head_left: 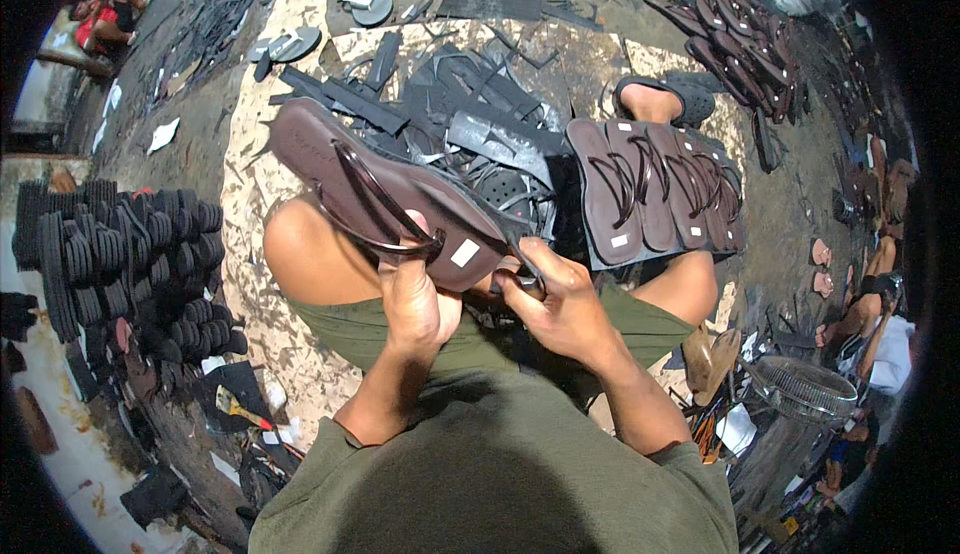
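My left hand [415,304] is closed around the heel end of a brown thong sandal [400,199], its thumb up by the glossy strap. The sandal is tilted above my lap, toe toward the far left, with a small white label near the heel. My right hand [562,304] is closed at the heel's right edge, pinching a thin dark piece; whether it is a blade or a trimmed strip is unclear. To the right, several similar brown sandals [612,219] lie side by side on a dark board over my leg.
Black offcuts [440,94] lie ahead between my feet, which wear dark clogs [697,104]. Stacked black soles [90,254] stand left, with a paintbrush [240,409] nearer. More brown sandals [740,39] are piled far right. A fan [805,389] and other people [880,304] are at right.
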The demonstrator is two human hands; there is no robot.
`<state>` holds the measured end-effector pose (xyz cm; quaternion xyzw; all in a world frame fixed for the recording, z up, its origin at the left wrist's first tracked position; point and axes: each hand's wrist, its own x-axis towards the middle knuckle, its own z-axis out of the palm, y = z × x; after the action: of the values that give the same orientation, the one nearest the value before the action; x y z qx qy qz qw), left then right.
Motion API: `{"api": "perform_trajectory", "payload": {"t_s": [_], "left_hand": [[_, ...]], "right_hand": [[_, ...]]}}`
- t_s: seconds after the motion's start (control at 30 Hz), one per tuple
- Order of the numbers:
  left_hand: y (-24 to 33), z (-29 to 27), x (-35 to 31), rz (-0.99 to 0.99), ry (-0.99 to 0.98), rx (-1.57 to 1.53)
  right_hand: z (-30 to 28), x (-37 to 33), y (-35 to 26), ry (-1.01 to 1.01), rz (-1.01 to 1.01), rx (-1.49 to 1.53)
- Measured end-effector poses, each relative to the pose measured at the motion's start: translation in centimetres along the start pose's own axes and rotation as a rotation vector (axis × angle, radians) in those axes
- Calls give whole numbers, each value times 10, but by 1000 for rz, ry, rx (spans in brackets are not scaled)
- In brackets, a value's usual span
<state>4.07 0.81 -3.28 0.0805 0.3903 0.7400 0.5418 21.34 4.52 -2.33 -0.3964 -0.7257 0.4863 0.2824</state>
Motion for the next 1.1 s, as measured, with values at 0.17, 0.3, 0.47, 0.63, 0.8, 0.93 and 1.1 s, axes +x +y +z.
{"api": "perform_trajectory", "payload": {"t_s": [0.17,0.3,0.47,0.63,0.8,0.93,1.1], "left_hand": [[-7,-5,-10,-93,128,-199],[-5,-20,-14,-161,158,-157],[-2,-33,-23,-47,85,31],[0,-36,-26,-70,91,60],[11,-40,-35,-149,81,269],[7,-47,-27,-184,-8,156],[4,-44,-8,-36,-128,401]], "right_hand": [[1,-42,37,25,11,-314],[7,-22,30,-50,47,-318],[18,22,10,-119,-70,-244],[32,57,10,-159,-210,-170],[19,81,2,-374,-278,-82],[13,43,7,-311,131,292],[19,36,-7,-98,220,357]]}}
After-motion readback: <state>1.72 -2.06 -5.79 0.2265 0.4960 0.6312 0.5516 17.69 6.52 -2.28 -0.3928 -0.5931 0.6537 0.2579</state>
